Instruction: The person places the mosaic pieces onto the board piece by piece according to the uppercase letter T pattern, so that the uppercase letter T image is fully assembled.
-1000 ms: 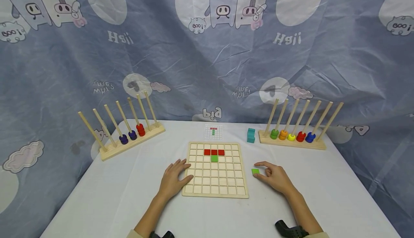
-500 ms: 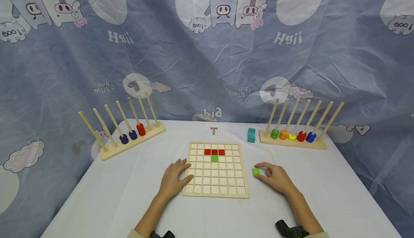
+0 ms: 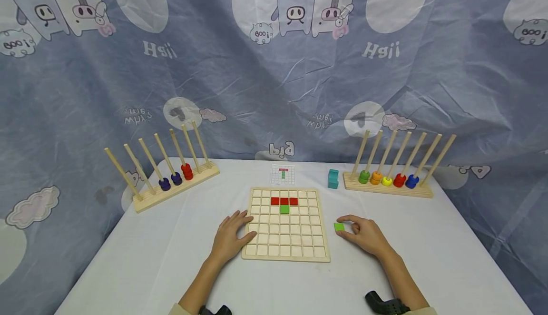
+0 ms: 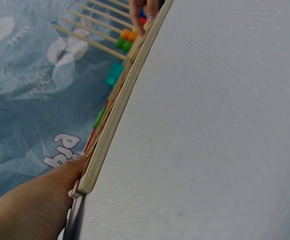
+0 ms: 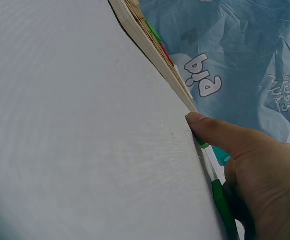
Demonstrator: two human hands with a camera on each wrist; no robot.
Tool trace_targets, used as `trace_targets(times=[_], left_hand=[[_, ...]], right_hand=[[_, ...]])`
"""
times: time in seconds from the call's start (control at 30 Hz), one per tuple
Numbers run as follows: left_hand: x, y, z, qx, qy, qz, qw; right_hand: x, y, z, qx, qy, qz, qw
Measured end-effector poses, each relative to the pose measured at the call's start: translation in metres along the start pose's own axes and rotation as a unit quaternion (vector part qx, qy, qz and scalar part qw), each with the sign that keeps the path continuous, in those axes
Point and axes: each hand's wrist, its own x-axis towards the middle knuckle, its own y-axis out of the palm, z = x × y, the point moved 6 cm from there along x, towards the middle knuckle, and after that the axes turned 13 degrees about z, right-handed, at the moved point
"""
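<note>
My left hand [image 3: 229,239] rests at the left edge of a square wooden grid board [image 3: 284,260], thumb and fingertips touching its frame. Its thumb shows on the board's edge [image 4: 107,135] in the left wrist view. Three red tiles [image 3: 284,201] lie in a row on the board, with one green tile [image 3: 284,209] directly below the middle one. Right of the board, my right hand [image 3: 364,234] pinches a loose green tile [image 3: 339,227] between thumb and index finger, low over the table. In the right wrist view the thumb covers part of that tile [image 5: 203,144].
A printed pattern card [image 3: 282,174] lies behind the board, beside a teal block [image 3: 333,179]. Peg racks with coloured beads stand at the back left [image 3: 175,189] and back right [image 3: 387,189]. A patterned cloth [image 3: 274,77] hangs behind the white table [image 3: 278,286].
</note>
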Motion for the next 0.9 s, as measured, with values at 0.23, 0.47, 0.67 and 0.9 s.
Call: trace_targets(times=[0.23,0.47,0.67,0.9], left_hand=[[0.0002,-0.0003,-0.0005,0.003,-0.001,-0.002,1.0000],[0.0002,-0.0017,-0.0013,0.001,0.002,-0.005,1.0000],[0.0012,-0.0010,-0.0009,0.000,0.001,-0.001,1.0000],[0.0011,-0.0002,0.0004,-0.001,0.000,0.000,1.0000]], right_hand=[[-0.0002,-0.0002,0.0004,0.002,-0.005,-0.004,1.0000],[0.0007,0.0005,-0.0015,0.002,-0.003,-0.003,1.0000],[-0.0002,-0.0009,0.0005,0.003,-0.012,-0.005,0.9999],[-0.0007,-0.0011,0.0021,0.000,-0.020,-0.014,0.9997]])
